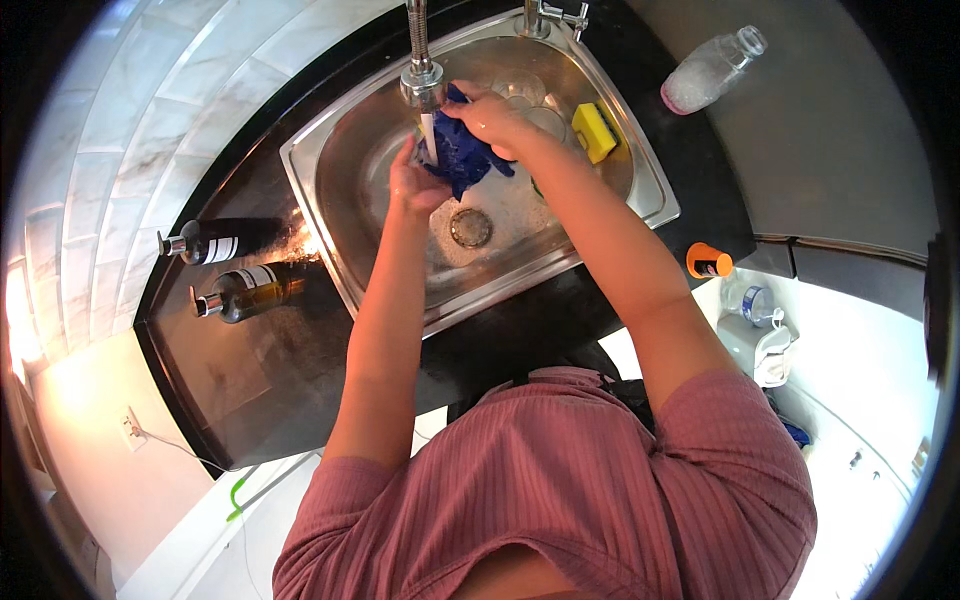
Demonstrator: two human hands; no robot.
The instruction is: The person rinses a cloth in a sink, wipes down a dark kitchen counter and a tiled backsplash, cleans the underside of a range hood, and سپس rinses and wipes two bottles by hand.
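Water runs from the metal faucet [422, 84] onto a wet dark blue cloth [463, 150] above the steel sink basin [360, 225]. My left hand [420, 180] supports the cloth from the lower left, with the thumb raised beside the stream. From the upper right, my right hand [491, 120] grips the cloth's top edge. Under my right hand and forearm lie clear glass items [546, 121], partly hidden. A yellow sponge with a dark scouring side [595, 133] rests at the basin's right. Suds surround the drain strainer [471, 228].
Two pump bottles, one black [217, 241] and one amber [251, 292], are on the dark counter left of the sink. A clear glass bottle with foam inside [705, 73] is at the upper right. An orange cup [709, 261] is near the counter's right edge.
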